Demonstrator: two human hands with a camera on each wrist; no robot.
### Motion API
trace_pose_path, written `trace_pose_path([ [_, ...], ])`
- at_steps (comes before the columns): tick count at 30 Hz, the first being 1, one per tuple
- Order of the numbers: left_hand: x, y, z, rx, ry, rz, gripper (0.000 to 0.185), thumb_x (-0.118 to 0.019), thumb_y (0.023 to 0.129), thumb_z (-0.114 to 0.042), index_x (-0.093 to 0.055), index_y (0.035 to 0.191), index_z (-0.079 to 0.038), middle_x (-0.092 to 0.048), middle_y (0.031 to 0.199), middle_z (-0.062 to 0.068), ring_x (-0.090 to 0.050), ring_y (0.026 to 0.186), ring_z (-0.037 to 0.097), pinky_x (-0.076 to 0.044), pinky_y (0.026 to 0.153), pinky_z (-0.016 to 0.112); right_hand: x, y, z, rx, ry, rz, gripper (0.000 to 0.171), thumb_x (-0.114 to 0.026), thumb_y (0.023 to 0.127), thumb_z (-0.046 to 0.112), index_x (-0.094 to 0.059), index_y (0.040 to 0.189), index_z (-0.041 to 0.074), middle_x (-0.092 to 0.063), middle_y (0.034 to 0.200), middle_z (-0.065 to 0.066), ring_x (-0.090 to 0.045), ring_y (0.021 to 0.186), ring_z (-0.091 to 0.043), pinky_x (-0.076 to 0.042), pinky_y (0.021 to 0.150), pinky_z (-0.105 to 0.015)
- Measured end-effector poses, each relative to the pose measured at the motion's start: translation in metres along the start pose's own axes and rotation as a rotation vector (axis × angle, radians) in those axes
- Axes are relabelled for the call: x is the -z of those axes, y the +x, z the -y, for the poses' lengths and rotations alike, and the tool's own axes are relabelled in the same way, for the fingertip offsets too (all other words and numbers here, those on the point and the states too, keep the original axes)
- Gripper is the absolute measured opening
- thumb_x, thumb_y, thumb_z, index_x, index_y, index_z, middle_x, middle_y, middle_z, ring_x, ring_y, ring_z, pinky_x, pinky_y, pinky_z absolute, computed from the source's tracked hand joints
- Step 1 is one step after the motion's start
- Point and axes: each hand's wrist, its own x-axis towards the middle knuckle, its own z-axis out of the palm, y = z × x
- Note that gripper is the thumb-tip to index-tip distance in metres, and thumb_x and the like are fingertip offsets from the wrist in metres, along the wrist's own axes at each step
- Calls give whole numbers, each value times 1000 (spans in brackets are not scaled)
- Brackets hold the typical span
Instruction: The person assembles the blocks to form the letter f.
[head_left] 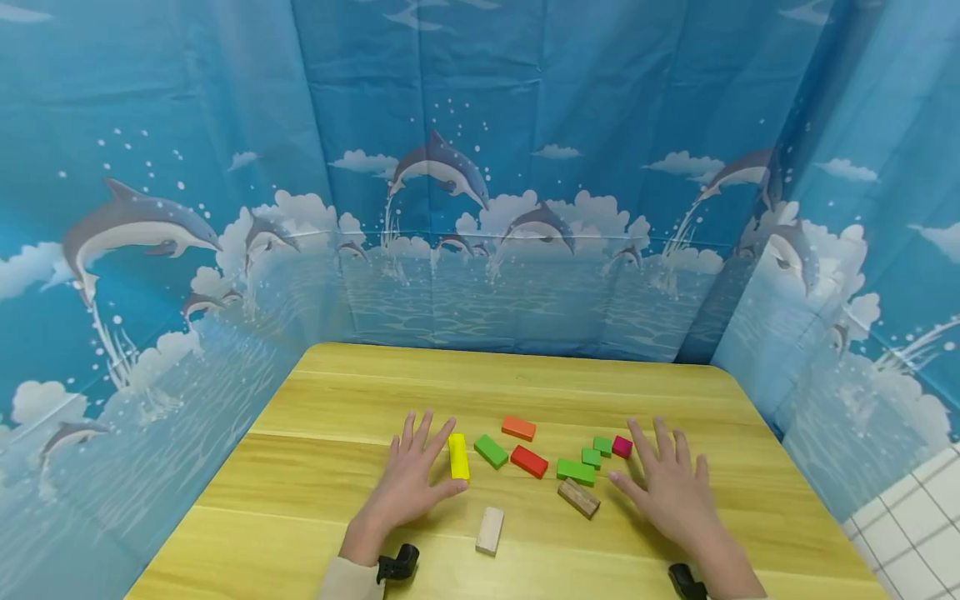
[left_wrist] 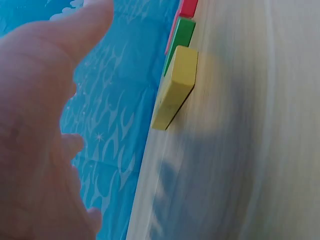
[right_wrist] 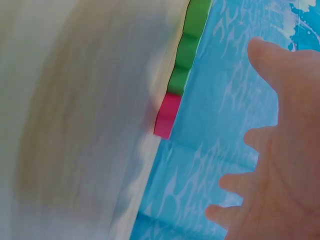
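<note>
- Left hand [head_left: 411,477]: lies flat on the wooden table [head_left: 315,467], palm down, fingers straight and spread; it holds nothing.
- Right hand [head_left: 670,492]: lies flat on the same table, palm down, fingers straight and spread; it holds nothing.
- Pale wood block [head_left: 490,530]: lies nearest the person, between the two wrists, just to the thumb side of the left hand and apart from it.
- Brown wood block [head_left: 578,497]: lies just off the right thumb, not touching it.
- Yellow block [head_left: 458,456]: lies just beside the left hand, between its thumb and index finger; contact cannot be confirmed. The left wrist view shows it [left_wrist: 176,86] flat on the table.
- Long green block [head_left: 575,472]: lies just beyond the brown wood block, near the right thumb.
- Red block [head_left: 528,461] and green block [head_left: 491,451]: lie between the hands, beyond the yellow block's near end.
- Two small green blocks [head_left: 597,451]: lie beside the right index finger.
- Magenta block [head_left: 622,447]: lies just beside the right index fingertip, the right wrist view [right_wrist: 167,115] confirming its position ahead of the fingers.
- Orange block [head_left: 518,428]: lies farthest out, between the hands.
</note>
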Motion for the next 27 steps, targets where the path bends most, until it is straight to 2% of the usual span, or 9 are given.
trace_pose_path([
  [5, -3, 1, -7, -47, -86, 35, 100, -72, 86, -60, -7, 161, -44, -1, 168, 0, 3, 153, 37, -21, 112, 69, -2, -3, 11, 60, 32, -16, 91, -58, 93, 66, -17, 164, 27, -15, 163, -25, -15, 143, -56, -15, 100, -81],
  [8, -5, 0, -13, -90, -130, 53, 100, -74, 85, -58, -10, 160, -44, -4, 168, -1, -1, 153, 37, -27, 108, 71, -4, -4, 20, 120, 65, -36, 88, -62, 93, 62, -22, 162, 26, -22, 161, -24, -21, 143, -51, -21, 102, -77],
  [14, -7, -2, -24, -143, -172, 91, 98, -74, 85, -58, -13, 160, -45, -10, 168, -6, -7, 153, 33, -31, 108, 68, -6, -7, 43, 210, 146, -70, 81, -67, 92, 56, -32, 159, 25, -30, 159, -17, -32, 142, -41, -37, 99, -70],
  [19, -8, -2, -28, -166, -149, 110, 94, -74, 85, -59, -18, 159, -45, -17, 166, -10, -14, 153, 29, -33, 110, 62, -11, -10, 61, 220, 211, -67, 79, -71, 91, 53, -36, 157, 30, -34, 158, -11, -34, 142, -38, -38, 100, -69],
  [27, -11, -4, -34, -219, -156, 186, 83, -80, 84, -46, -40, 156, -33, -40, 158, -4, -26, 150, 28, -30, 112, 61, -22, -16, 90, 254, 326, -19, 76, -76, 89, 48, -37, 154, 41, -39, 155, 4, -38, 140, -23, -43, 102, -59],
])
